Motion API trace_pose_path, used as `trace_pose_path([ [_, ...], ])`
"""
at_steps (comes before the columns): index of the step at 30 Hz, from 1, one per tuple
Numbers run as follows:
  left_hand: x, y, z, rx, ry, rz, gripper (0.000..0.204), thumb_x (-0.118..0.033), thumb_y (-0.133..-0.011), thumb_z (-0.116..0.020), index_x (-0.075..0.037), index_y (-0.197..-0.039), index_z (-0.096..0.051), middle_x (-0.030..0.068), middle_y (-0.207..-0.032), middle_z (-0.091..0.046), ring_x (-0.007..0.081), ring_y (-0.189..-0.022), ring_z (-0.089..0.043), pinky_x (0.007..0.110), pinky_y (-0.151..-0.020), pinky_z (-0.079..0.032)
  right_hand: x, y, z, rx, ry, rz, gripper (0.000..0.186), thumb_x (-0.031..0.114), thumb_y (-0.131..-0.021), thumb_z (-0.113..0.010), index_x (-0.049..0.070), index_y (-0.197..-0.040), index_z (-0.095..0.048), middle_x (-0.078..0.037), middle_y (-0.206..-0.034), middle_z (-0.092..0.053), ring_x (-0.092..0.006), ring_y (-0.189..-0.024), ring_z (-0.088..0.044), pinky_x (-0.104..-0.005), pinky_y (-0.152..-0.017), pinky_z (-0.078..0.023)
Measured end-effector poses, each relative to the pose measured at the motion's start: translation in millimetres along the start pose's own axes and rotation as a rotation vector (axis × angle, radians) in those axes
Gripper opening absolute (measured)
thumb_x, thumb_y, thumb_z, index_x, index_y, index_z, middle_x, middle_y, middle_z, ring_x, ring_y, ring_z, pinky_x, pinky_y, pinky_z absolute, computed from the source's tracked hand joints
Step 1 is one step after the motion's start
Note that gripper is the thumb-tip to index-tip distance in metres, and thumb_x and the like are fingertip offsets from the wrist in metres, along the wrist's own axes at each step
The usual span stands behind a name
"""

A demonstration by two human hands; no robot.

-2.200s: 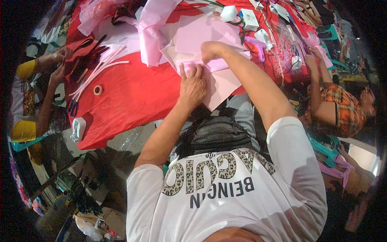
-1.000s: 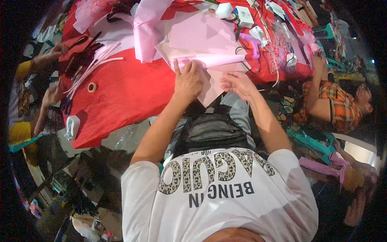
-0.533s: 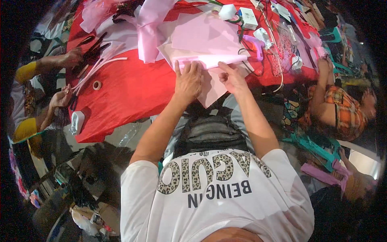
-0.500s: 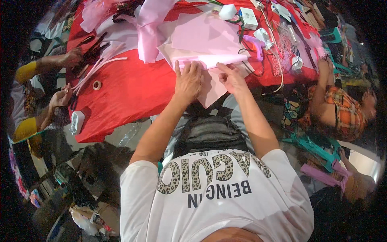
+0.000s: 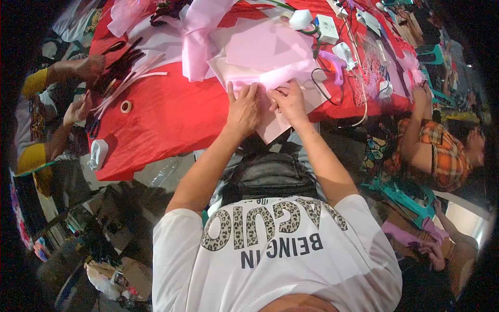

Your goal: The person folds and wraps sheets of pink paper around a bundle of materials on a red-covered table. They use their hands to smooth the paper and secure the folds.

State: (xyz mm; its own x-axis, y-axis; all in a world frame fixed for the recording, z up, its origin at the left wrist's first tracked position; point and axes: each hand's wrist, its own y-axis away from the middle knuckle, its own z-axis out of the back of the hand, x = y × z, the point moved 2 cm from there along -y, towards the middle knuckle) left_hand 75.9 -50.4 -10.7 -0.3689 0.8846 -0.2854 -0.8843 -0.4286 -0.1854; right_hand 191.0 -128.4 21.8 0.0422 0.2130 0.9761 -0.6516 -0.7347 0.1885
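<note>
Pale pink sheets (image 5: 265, 44) lie layered on the red-covered table (image 5: 161, 119), with a folded, glossy pink strip (image 5: 291, 71) across the lower sheets. My left hand (image 5: 244, 106) is open, palm down, its fingertips spread on the left part of that strip and on the sheet under it. My right hand (image 5: 287, 103) is just right of it, fingers bent and drawn together at the strip's lower edge, pinching the pink paper there; its fingertips are partly hidden.
A pink glue gun (image 5: 337, 67) with cords, a white box (image 5: 327, 28), netting (image 5: 371, 65), a tape roll (image 5: 126, 107) and pale stems (image 5: 145, 75) lie around. Co-workers' hands are at the left (image 5: 78, 109) and right (image 5: 422, 93). A black bag (image 5: 267, 174) lies across my lap.
My right hand came down from over the strip, then moved up and leftward to its edge, beside my left hand. The strip's right end is now lifted and angled upward.
</note>
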Motion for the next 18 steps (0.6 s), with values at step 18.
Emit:
trace_pose_path([
  [18, 3, 2, -7, -0.023, -0.036, -0.052, 0.046, -0.018, -0.079, -0.043, 0.004, -0.118, -0.048, 0.0147, -0.126, -0.046, 0.027, -0.118, -0.039, 0.062, -0.104, -0.007, -15, 3, -13, -0.237, 0.496, 0.45, 0.026, 0.012, -0.079, -0.067, -0.002, -0.099, -0.058, -0.009, -0.086, -0.063, -0.0151, -0.078, -0.06, -0.0259, -0.073, -0.047],
])
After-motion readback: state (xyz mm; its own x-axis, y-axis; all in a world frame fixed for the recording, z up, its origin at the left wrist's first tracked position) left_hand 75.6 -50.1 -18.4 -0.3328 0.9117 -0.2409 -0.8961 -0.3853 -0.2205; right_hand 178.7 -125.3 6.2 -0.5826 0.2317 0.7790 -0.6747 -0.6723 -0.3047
